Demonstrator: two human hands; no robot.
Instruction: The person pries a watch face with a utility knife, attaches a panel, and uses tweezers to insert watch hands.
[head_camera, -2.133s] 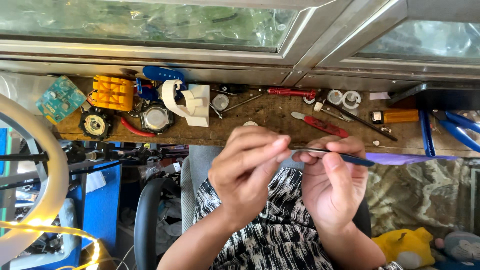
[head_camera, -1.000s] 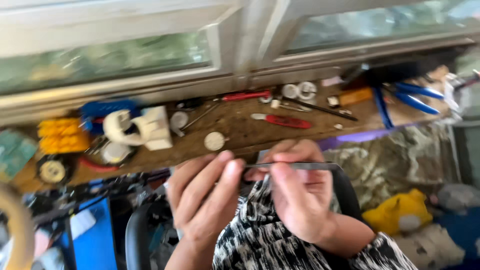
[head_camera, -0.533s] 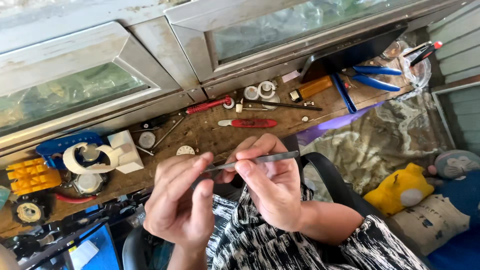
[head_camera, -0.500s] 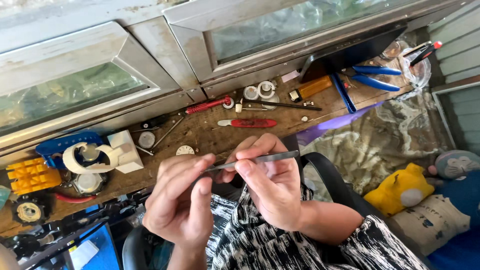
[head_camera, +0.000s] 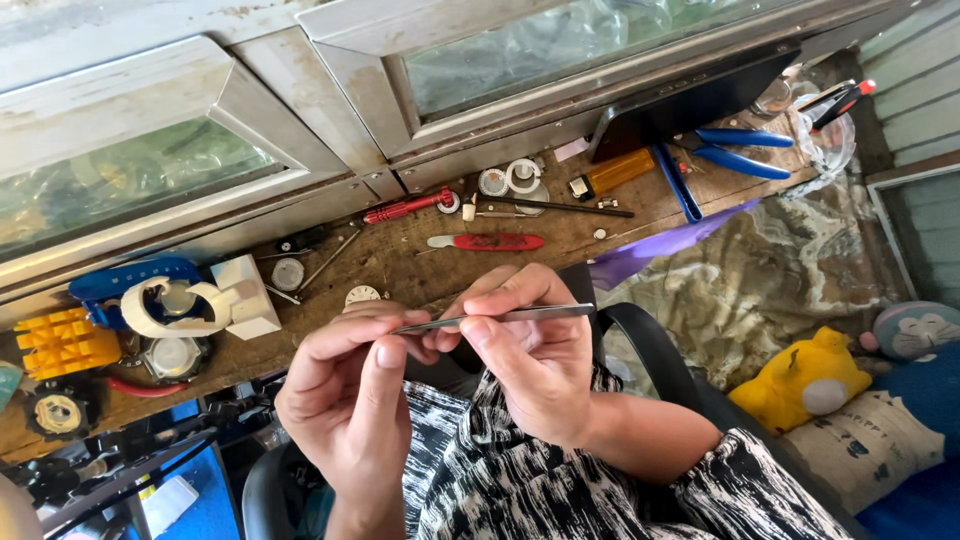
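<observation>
My right hand (head_camera: 530, 350) pinches slim metal tweezers (head_camera: 500, 317) between thumb and fingers, holding them level in front of my chest, tips pointing left. My left hand (head_camera: 345, 385) is curled just left of it, fingertips closed around the tweezers' tips; whatever small part sits there is hidden by the fingers. Both hands hover in front of a narrow wooden workbench (head_camera: 400, 262) under a window.
On the bench lie a red screwdriver (head_camera: 408, 207), a red-handled knife (head_camera: 490, 242), a white round dial (head_camera: 362, 296), a white block (head_camera: 250, 298), blue pliers (head_camera: 745, 150) and a yellow block (head_camera: 62, 343). A yellow plush toy (head_camera: 810, 375) lies at the right.
The view has swung and tilted, so the bench now runs diagonally. My hands keep the same grip on the tweezers, staying close together.
</observation>
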